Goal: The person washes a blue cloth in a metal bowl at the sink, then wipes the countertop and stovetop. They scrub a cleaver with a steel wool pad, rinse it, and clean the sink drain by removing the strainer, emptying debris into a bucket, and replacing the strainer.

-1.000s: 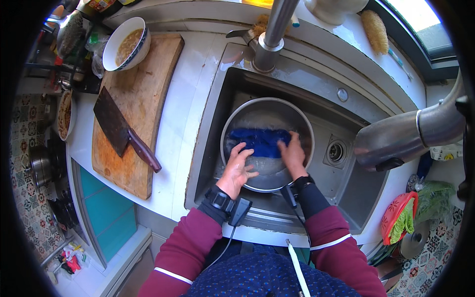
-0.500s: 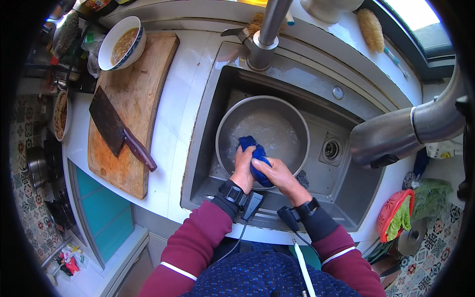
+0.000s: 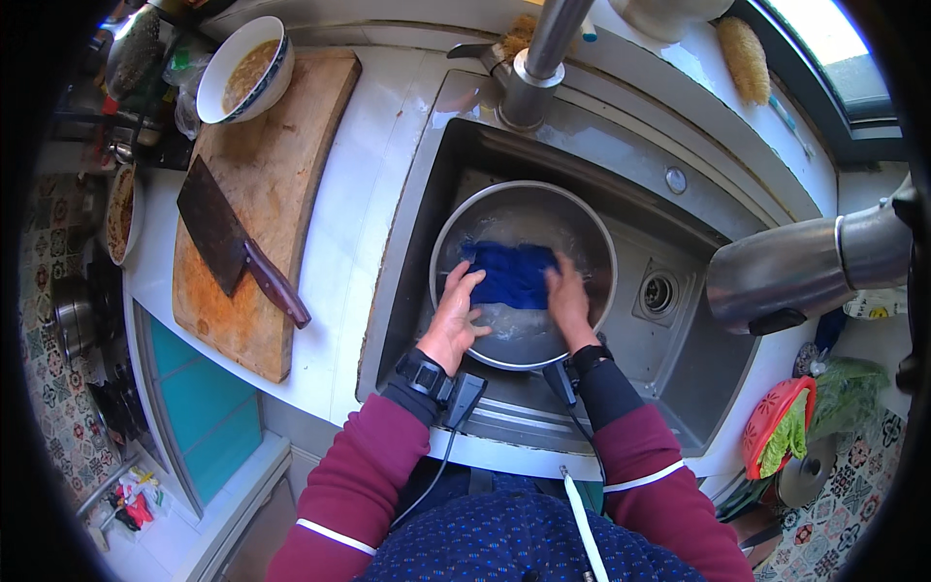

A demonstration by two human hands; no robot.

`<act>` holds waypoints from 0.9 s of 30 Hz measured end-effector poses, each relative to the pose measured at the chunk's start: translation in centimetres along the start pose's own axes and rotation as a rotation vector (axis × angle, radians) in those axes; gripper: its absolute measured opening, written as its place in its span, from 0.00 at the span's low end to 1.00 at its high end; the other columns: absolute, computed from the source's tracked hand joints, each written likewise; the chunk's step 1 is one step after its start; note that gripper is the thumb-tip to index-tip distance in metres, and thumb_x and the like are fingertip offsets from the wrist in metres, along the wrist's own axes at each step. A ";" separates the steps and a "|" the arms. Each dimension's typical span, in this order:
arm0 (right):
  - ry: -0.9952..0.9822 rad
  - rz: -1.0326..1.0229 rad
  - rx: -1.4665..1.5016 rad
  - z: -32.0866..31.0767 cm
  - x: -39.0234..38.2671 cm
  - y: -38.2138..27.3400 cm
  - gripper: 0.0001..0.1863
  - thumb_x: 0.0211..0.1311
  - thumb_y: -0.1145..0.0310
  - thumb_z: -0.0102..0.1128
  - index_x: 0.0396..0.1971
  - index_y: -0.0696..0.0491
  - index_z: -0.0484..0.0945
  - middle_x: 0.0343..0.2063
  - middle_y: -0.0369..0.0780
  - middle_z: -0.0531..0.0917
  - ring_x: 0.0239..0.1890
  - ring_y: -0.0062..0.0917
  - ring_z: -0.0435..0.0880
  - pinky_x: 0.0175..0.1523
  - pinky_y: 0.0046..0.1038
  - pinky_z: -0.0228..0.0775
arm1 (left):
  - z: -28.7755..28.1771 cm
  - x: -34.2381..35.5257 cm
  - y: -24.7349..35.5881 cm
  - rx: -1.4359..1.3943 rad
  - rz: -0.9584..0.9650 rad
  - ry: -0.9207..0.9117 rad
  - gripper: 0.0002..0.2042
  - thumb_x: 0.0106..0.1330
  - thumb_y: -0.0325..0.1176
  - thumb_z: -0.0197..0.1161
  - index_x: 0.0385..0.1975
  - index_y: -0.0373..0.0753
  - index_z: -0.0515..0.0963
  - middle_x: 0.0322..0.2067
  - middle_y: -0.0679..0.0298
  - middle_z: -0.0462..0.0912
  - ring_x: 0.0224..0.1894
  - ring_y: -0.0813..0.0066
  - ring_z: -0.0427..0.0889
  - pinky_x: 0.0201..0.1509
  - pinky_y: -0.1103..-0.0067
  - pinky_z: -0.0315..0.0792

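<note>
Far left, a cleaver (image 3: 213,225) lies across the wooden cutting board (image 3: 276,175). Into the sink (image 3: 713,373), and here's the left hand (image 3: 450,325), fingers spread, at the near-left edge of the blue cloth (image 3: 511,274), which lies flat in the watery metal basin (image 3: 524,367)! At its right edge, the right hand (image 3: 570,306) blurs; whether those fingers pinch, can't tell. Rightmost, a red basket (image 3: 765,417) holds leafy greens (image 3: 784,441).

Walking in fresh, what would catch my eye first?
Probably the bright blue cloth in the basin inside the sink, between the left hand and the right hand. Next, the cleaver on the wooden board at the left, then the red basket at the lower right.
</note>
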State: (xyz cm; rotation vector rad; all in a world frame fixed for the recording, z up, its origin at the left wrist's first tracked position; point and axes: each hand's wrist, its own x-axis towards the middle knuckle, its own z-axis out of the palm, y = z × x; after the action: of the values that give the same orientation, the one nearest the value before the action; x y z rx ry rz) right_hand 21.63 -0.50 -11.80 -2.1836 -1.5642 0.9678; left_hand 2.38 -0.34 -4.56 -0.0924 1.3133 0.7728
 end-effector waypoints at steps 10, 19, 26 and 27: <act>-0.731 0.107 0.815 -4.4 -3.8 -6.1 0.15 0.57 0.66 0.65 0.42 0.56 0.77 0.35 0.36 0.80 0.39 0.19 0.77 0.47 0.21 0.70 | 1.5 3.6 -2.8 -0.095 0.086 -0.067 0.35 0.67 0.45 0.60 0.70 0.48 0.50 0.57 0.58 0.70 0.55 0.64 0.73 0.54 0.72 0.72; -0.032 -0.135 0.073 -4.1 -5.1 -8.4 0.19 0.62 0.53 0.54 0.29 0.56 0.81 0.25 0.56 0.80 0.31 0.52 0.80 0.36 0.45 0.73 | 3.0 -0.2 -5.2 -0.313 -0.070 -0.189 0.09 0.71 0.36 0.50 0.43 0.41 0.74 0.36 0.60 0.80 0.34 0.69 0.82 0.35 0.70 0.78; 0.082 0.038 -0.013 -2.5 1.1 -3.1 0.15 0.67 0.56 0.49 0.47 0.49 0.72 0.39 0.55 0.80 0.42 0.50 0.80 0.45 0.47 0.72 | 1.9 -1.2 -0.1 -0.057 0.059 -0.108 0.14 0.63 0.33 0.61 0.46 0.48 0.67 0.51 0.58 0.67 0.54 0.51 0.71 0.52 0.49 0.71; 0.150 0.026 -0.004 -2.1 1.0 -2.3 0.15 0.66 0.60 0.52 0.49 0.48 0.70 0.43 0.53 0.78 0.45 0.52 0.79 0.48 0.48 0.71 | 1.3 -0.7 0.9 -0.025 0.029 -0.036 0.19 0.63 0.32 0.60 0.53 0.54 0.66 0.60 0.56 0.60 0.63 0.41 0.59 0.59 0.38 0.56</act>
State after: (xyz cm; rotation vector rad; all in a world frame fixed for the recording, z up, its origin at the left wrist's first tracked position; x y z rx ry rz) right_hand 21.57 1.60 -9.25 -2.2277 -1.4740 0.7889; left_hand 2.91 0.65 -3.24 -0.0798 1.2738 0.8123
